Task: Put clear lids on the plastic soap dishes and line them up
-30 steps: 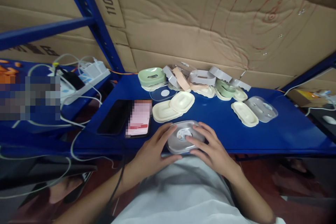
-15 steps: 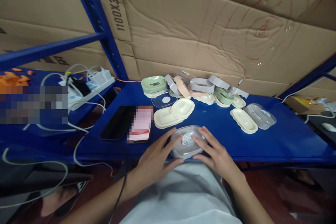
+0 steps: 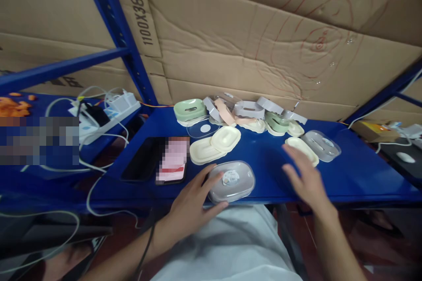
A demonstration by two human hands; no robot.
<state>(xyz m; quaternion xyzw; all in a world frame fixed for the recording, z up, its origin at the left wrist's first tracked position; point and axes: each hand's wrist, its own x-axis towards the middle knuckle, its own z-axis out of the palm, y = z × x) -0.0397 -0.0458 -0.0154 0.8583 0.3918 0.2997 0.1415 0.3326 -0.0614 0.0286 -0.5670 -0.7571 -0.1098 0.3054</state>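
Fingers of our left hand (image 3: 198, 199) lie spread on the clear-lidded case (image 3: 242, 183), thumb and fingertips at its left side, near the front edge of the blue bench (image 3: 263, 158). Our right hand (image 3: 306, 180), holding nothing that we can see, hovers with fingers apart by the cream tray (image 3: 311, 156), just beside a clear lid (image 3: 325, 147).

Phones (image 3: 173, 160) lie left of the dishes (image 3: 204, 150).
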